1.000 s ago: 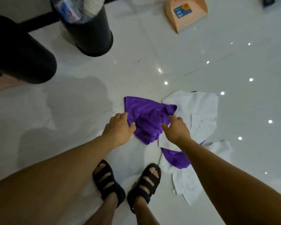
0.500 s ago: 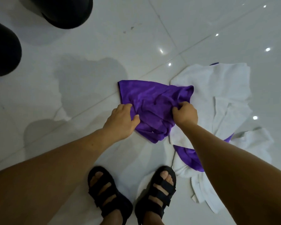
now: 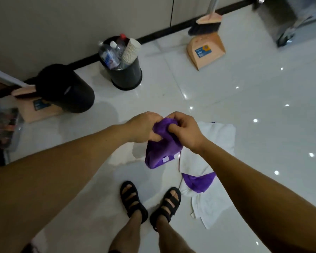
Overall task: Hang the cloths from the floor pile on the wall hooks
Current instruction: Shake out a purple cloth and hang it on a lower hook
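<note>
The broom (image 3: 207,24) handle runs off the top edge, and the metal thing (image 3: 285,17) in the far corner is cropped and blurry. The purple cloth (image 3: 162,148) hides both hands' fingertips, and the white cloths (image 3: 217,136) bury another purple one (image 3: 199,181).

Dustpan (image 3: 205,52) sticker, bottle labels: print unreadable.

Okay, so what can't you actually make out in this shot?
- Wall hooks: none in the head view, cut off above the top edge.
- Upper edge of the purple cloth: bunched inside the left hand and right hand.
- Dustpan label: too small to read.
</note>
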{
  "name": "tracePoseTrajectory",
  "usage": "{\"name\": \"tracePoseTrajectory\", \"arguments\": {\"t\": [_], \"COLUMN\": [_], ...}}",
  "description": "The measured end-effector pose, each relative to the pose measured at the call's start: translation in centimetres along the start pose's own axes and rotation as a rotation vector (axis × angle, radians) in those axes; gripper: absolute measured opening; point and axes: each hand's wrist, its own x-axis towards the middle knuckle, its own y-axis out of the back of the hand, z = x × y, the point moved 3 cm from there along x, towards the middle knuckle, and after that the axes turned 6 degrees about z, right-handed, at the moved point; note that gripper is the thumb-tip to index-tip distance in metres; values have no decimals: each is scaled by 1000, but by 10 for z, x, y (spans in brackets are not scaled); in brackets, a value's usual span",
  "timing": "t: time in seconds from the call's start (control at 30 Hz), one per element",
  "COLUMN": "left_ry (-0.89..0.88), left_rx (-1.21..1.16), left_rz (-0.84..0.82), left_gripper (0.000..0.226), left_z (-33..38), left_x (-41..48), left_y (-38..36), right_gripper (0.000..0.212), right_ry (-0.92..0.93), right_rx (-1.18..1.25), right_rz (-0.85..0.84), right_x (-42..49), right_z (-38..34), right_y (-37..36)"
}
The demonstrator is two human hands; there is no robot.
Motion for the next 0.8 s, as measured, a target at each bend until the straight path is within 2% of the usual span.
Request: {"name": "tracePoseTrajectory", "arguments": {"t": [0.07, 0.13, 0.2, 0.23, 0.27, 0.33, 0.4, 0.5, 0.6, 0.67, 0.73, 0.8], "left_ry": [81, 100, 85, 96, 123, 184, 226, 254, 311, 364, 416, 493], "left_rx": [-66, -98, -82, -63, -50, -102, -228, -391, -474, -456, -350, -215], "left_rz": [35, 89, 148, 182, 222, 309, 426, 617, 701, 680, 683, 830], "left_gripper": [34, 31, 23, 19, 17, 14, 15, 13, 16, 22, 15, 8], "left_z": [23, 47, 70, 79, 88, 101, 110, 130, 156, 171, 183, 192], "left_x": [-37, -76, -112, -128, -144, -177, -211, -260, -307, -340, -374, -408], "left_y": [46, 89, 125, 140, 154, 179, 199, 221, 232, 239, 245, 254], "right_gripper": [14, 31, 40, 38, 36, 32, 33, 42, 36, 30, 30, 32], "right_ry": [47, 58, 125, 196, 274, 384, 446, 549, 739, 927, 1065, 996], "right_rx": [-94, -254, -544, -712, -846, -960, -959, -870, -840, -903, -903, -761], "right_rz": [-113, -292, -456, -472, -443, -331, -275, -283, -237, -82, 165, 254], "right_x": [-13, -28, -41, -44, -47, -54, -66, -89, -115, -131, -149, -170], "right_z": [-57, -109, -153, -172, -192, -232, -270, -323, -376, -409, -434, -445], "right_y": [16, 27, 30, 30, 32, 38, 47, 52, 41, 31, 19, 1]}}
